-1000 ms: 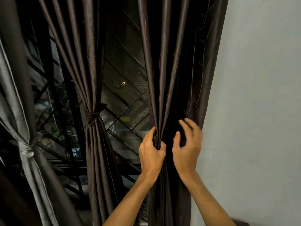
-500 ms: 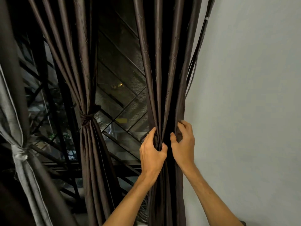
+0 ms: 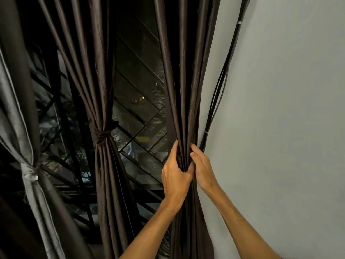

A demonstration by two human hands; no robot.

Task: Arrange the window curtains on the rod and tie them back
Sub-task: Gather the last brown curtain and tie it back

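A dark brown curtain panel (image 3: 183,86) hangs at the right, next to the wall. My left hand (image 3: 174,172) grips its gathered folds from the left side. My right hand (image 3: 202,165) grips the same bundle from the right, fingers curled round the cloth. Together they squeeze the panel into a narrow bunch at waist height. A second brown panel (image 3: 104,165) in the middle is bound with a dark tie-back (image 3: 102,134). A grey curtain (image 3: 28,146) at the left is knotted with a pale tie (image 3: 29,173). The rod is out of view.
A pale wall (image 3: 280,128) fills the right side. Black cables (image 3: 220,86) run down it just beside the curtain. Behind the curtains a window with a dark diagonal metal grille (image 3: 141,116) shows night lights outside.
My right hand moved left and closed on the folds, pulling the panel's right edge off the wall and uncovering the cables. The bundle is now narrower. My left hand kept its grip.
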